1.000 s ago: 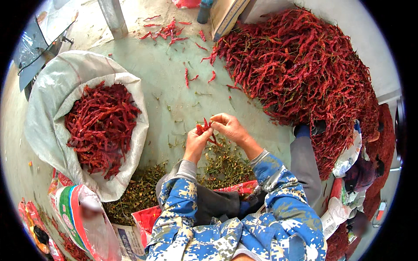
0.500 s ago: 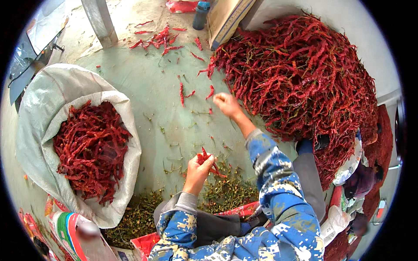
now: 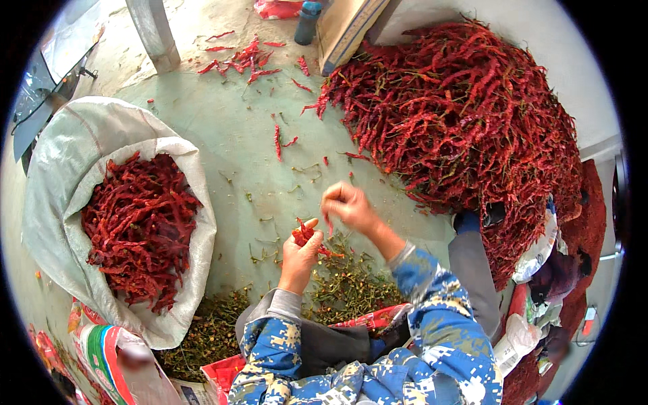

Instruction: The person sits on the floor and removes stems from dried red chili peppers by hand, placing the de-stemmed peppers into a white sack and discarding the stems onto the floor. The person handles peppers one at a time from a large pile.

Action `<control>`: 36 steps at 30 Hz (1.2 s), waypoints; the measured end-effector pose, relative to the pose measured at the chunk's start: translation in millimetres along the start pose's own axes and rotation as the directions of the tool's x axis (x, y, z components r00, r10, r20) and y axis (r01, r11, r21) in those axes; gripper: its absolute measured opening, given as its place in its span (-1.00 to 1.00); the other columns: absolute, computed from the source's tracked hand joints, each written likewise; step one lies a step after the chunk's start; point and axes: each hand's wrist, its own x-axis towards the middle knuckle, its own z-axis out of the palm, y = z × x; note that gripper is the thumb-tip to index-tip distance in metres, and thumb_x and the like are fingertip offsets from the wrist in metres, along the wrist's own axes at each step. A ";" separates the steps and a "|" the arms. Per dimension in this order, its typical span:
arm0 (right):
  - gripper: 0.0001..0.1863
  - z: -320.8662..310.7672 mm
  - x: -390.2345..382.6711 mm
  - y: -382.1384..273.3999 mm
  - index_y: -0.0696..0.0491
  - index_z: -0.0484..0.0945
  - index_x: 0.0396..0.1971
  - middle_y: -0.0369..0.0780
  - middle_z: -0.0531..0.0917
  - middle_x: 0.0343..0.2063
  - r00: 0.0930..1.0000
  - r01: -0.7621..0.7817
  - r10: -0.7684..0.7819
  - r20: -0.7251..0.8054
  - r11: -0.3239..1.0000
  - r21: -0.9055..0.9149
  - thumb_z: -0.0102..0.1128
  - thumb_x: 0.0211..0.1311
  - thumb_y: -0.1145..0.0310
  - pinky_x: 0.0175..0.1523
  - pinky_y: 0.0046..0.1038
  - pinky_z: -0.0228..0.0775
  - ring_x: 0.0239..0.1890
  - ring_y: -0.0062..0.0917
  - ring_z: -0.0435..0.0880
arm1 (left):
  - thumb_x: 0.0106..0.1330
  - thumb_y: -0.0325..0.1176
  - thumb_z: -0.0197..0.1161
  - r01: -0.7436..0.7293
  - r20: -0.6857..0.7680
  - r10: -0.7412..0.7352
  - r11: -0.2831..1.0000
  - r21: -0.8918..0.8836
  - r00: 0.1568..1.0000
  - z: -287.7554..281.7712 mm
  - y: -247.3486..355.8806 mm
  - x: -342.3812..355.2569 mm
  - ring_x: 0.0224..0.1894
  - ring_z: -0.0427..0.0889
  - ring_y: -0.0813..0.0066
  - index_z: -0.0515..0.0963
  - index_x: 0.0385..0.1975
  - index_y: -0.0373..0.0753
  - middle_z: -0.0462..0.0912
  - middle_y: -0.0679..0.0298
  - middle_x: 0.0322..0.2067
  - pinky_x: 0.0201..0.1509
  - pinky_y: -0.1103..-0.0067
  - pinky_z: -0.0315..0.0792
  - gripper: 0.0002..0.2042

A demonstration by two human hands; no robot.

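My left hand (image 3: 298, 262) is closed around a small bunch of dried red chillies (image 3: 303, 233); their ends stick out past my thumb and fingers. Just right of it and slightly farther off, my right hand (image 3: 352, 208) pinches a single red chilli (image 3: 329, 225), which hangs down toward the left hand and is a little blurred. Beneath both hands lies a heap of greenish-brown chilli stems (image 3: 354, 287). A few loose chillies, one of them a long chilli (image 3: 277, 142), are scattered on the floor beyond my hands.
A large pile of dried chillies (image 3: 459, 115) fills the right side against the wall. At the left stands a white woven sack (image 3: 206, 233), rolled open, with chillies (image 3: 142, 229) inside. Farther off are a metal post (image 3: 154, 37), a blue bottle (image 3: 308, 23) and a board (image 3: 351, 34).
My right hand has come back toward my left hand with a chilli between its fingers. The chilli that lay beside it on the floor is gone from there.
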 end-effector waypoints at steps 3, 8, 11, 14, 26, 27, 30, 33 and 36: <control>-0.87 17.4 -39.5 -2.6 0.13 0.60 -0.37 -0.35 0.64 -0.41 0.917 0.387 -0.339 0.209 0.636 -0.668 0.26 0.25 0.38 -0.28 -0.48 0.49 -0.43 -0.68 0.57 | 0.31 -0.32 0.30 0.037 0.060 -0.036 0.999 -0.006 0.998 4.9 1.3 -9.4 -0.50 0.44 0.76 0.56 -0.10 -0.22 0.58 0.46 -0.40 -0.50 0.75 0.26 -0.78; -0.73 -27.4 34.4 18.6 0.11 0.64 -0.38 -0.23 0.67 -0.41 0.949 -0.213 0.062 -0.310 0.850 -0.483 0.20 0.31 0.19 -0.19 -0.44 0.45 -0.36 -0.54 0.62 | 0.28 -0.30 0.35 0.115 -0.003 -0.115 0.993 0.040 0.993 -1.6 2.4 -11.5 -0.45 0.49 0.73 0.61 -0.17 -0.23 0.61 0.45 -0.40 -0.42 0.71 0.34 -0.79; -0.69 -62.8 106.6 46.1 0.12 0.61 -0.29 -0.12 0.68 -0.34 0.924 -0.199 -0.159 -0.349 0.580 -0.790 0.30 0.21 0.15 -0.18 -0.41 0.48 -0.34 -0.44 0.66 | 0.28 -0.29 0.34 0.065 0.014 -0.065 0.998 -0.003 0.998 -5.5 -1.3 -2.5 -0.48 0.46 0.75 0.60 -0.22 -0.20 0.58 0.48 -0.44 -0.45 0.72 0.31 -0.82; -0.64 -80.6 141.4 71.1 0.13 0.58 -0.20 -0.12 0.69 -0.32 0.933 -0.163 -0.280 -0.227 0.234 -0.959 0.35 0.16 0.17 -0.22 -0.39 0.51 -0.38 -0.45 0.67 | 0.27 -0.29 0.33 0.064 -0.031 -0.064 0.998 0.018 0.997 -7.4 -6.4 6.1 -0.55 0.40 0.77 0.59 -0.22 -0.18 0.53 0.50 -0.47 -0.54 0.74 0.20 -0.82; -0.84 9.0 -53.5 -3.2 0.12 0.63 -0.34 -0.38 0.65 -0.43 0.983 -0.183 0.182 -0.029 0.981 -0.060 0.31 0.25 0.33 -0.22 -0.58 0.42 -0.35 -0.74 0.55 | 0.31 -0.31 0.30 0.118 0.096 -0.123 0.992 0.050 0.988 1.7 -6.3 -5.0 -0.53 0.42 0.81 0.61 -0.09 -0.22 0.62 0.47 -0.40 -0.50 0.77 0.20 -0.77; -0.84 10.5 -59.5 -6.1 0.12 0.64 -0.35 -0.39 0.65 -0.44 0.985 -0.165 0.159 -0.067 0.982 -0.094 0.31 0.25 0.33 -0.22 -0.58 0.42 -0.36 -0.74 0.55 | 0.31 -0.31 0.30 0.096 0.145 -0.106 0.993 0.074 0.984 1.4 -6.3 -7.0 -0.52 0.43 0.81 0.61 -0.10 -0.22 0.62 0.47 -0.40 -0.50 0.77 0.21 -0.77; -0.84 10.7 -66.1 -3.4 0.12 0.64 -0.42 -0.36 0.63 -0.51 0.982 -0.179 0.165 -0.088 0.963 -0.201 0.30 0.25 0.33 -0.27 -0.54 0.40 -0.40 -0.74 0.52 | 0.31 -0.34 0.31 0.112 0.174 -0.135 0.985 0.134 0.975 -2.1 -9.0 -11.1 -0.46 0.49 0.77 0.62 -0.19 -0.24 0.62 0.46 -0.40 -0.45 0.75 0.30 -0.84; -0.81 0.6 -58.8 12.0 0.13 0.60 -0.44 -0.30 0.60 -0.55 0.982 -0.037 -0.061 -0.179 0.865 -0.500 0.30 0.23 0.31 -0.32 -0.52 0.38 -0.44 -0.72 0.49 | 0.32 -0.39 0.29 0.007 0.312 -0.038 0.995 0.099 0.949 -2.4 -16.4 -9.8 -0.41 0.56 0.68 0.60 -0.24 -0.28 0.62 0.42 -0.40 -0.36 0.67 0.46 -0.88; -0.78 -39.6 -8.5 28.3 0.11 0.53 -0.47 -0.22 0.60 -0.53 0.833 -0.270 -0.083 -0.548 0.803 -0.531 0.29 0.21 0.28 -0.31 -0.40 0.40 -0.45 -0.58 0.56 | 0.33 -0.42 0.27 -0.002 0.308 -0.061 0.980 0.200 0.950 0.3 -20.7 -6.2 -0.36 0.61 0.61 0.58 -0.27 -0.31 0.62 0.38 -0.41 -0.26 0.56 0.57 -0.90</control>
